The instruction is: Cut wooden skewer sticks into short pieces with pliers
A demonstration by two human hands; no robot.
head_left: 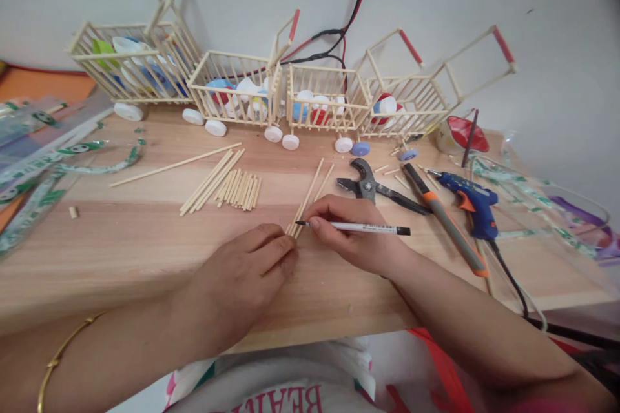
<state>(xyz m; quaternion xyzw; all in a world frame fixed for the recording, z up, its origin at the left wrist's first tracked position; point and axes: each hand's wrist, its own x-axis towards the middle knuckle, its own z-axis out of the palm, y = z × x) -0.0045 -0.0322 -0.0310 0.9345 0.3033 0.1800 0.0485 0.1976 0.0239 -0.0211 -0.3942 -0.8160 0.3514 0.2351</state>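
Observation:
My right hand (351, 232) pinches a white pen (361, 227) whose dark tip touches thin wooden sticks (310, 192) lying on the wooden table. With closed fingers, my left hand (256, 264) holds the near ends of those sticks against the tabletop; its fingertips partly hide them. Left of the sticks lies a bunch of short cut sticks (239, 189), beside several longer sticks (210, 181). Pliers-like cutters (365, 182) with dark handles rest just beyond my right hand.
Small stick-built carts (237, 87) with bottle-cap wheels stand along the wall, holding coloured caps. At the right lie a blue glue gun (472, 200) with its cord and a grey-orange handled tool (450, 226). Plastic wrappers (43, 155) cover the left side.

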